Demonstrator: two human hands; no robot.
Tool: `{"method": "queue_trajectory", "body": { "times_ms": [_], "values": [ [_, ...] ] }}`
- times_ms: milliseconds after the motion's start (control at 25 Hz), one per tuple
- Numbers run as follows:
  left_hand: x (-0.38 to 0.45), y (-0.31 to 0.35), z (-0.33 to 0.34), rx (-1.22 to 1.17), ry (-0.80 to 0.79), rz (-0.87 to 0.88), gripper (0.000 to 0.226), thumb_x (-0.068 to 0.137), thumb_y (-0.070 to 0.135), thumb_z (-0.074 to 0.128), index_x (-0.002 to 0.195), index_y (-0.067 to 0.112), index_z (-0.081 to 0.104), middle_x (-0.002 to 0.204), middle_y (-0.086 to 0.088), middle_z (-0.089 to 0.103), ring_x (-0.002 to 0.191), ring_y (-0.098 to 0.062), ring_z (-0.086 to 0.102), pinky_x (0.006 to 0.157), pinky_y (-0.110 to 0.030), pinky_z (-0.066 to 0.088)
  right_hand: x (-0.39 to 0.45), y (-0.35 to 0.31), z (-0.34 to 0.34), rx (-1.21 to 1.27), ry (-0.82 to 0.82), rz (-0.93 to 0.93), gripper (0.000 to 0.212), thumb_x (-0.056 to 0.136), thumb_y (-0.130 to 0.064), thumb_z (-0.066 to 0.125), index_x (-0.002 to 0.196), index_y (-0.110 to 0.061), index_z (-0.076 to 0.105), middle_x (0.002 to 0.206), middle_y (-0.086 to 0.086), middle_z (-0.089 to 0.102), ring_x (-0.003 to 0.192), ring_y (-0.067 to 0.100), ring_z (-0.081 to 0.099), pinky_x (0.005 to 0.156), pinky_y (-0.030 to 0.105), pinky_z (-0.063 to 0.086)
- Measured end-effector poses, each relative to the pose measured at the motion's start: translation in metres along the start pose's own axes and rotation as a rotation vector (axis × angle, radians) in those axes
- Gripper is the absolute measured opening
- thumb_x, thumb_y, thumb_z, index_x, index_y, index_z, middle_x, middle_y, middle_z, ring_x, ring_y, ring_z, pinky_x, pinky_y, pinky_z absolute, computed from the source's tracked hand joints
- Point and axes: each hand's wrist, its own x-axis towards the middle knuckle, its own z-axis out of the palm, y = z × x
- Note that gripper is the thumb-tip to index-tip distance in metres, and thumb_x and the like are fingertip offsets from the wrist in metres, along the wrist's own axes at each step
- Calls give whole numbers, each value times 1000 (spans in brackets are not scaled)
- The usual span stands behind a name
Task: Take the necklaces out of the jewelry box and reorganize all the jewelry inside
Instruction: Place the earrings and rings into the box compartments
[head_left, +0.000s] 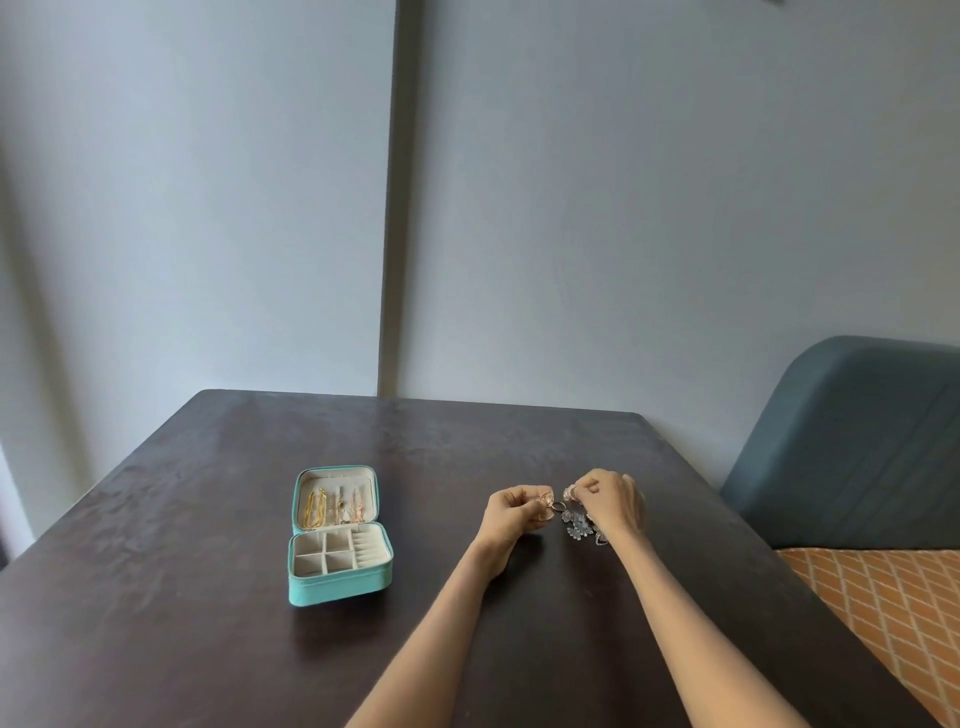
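Teal on the outside and cream within, the jewelry box lies open on the dark desk, to the left of my hands. Its raised lid holds the necklaces, hanging in a row: gold chains on the left, thinner rose-coloured ones on the right. The near half has square compartments and a strip of ring slots, and I cannot tell whether anything lies in them.

My left hand is curled, its grip pinching a small rose-gold piece at the fingertips. My right hand is curled too, its grip pinching another small piece just beside the first. Between and below them, a loose pile of silvery jewelry lies on the desk. A blue chair back stands at the far right.
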Motion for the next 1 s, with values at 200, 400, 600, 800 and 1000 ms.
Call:
{"method": "queue_trajectory", "body": {
  "times_ms": [200, 400, 600, 800, 1000],
  "values": [
    [-3, 14, -5, 60, 43, -24, 22, 85, -7, 56, 72, 11, 59, 60, 3, 63, 50, -5, 57, 67, -23, 50, -5, -5, -9, 326, -27, 99, 12, 82, -31, 63, 79, -21, 57, 91, 1, 68, 91, 26, 61, 66, 27, 39],
    [-11, 20, -13, 83, 96, -64, 26, 85, -8, 48, 71, 12, 53, 61, 2, 65, 44, -6, 55, 57, -21, 49, -15, -8, -2, 498, -40, 159, 9, 85, -15, 57, 92, -20, 57, 82, 0, 61, 80, 23, 57, 66, 27, 38],
    [-15, 21, -17, 102, 97, -102, 27, 85, -12, 45, 86, 13, 55, 63, 0, 64, 44, -8, 57, 54, -21, 50, -10, -9, 2, 779, -171, 237, 35, 86, 6, 34, 87, -9, 65, 67, 5, 55, 52, 11, 38, 38, 15, 29],
    [-14, 23, -21, 147, 55, -105, 32, 86, -12, 42, 100, 12, 59, 71, -4, 60, 45, -6, 56, 55, -19, 50, -6, -13, 1, 1026, -174, 396, 30, 86, 11, 32, 79, -5, 57, 65, 10, 53, 51, 13, 41, 36, 15, 36],
    [-13, 20, -19, 144, 44, -132, 32, 87, -12, 41, 93, 12, 62, 69, -2, 59, 44, -6, 58, 56, -21, 50, 2, -15, -7, 1500, -170, 541, 35, 86, 16, 23, 80, -4, 52, 77, 14, 52, 68, 21, 51, 47, 19, 51]
  ]
}}
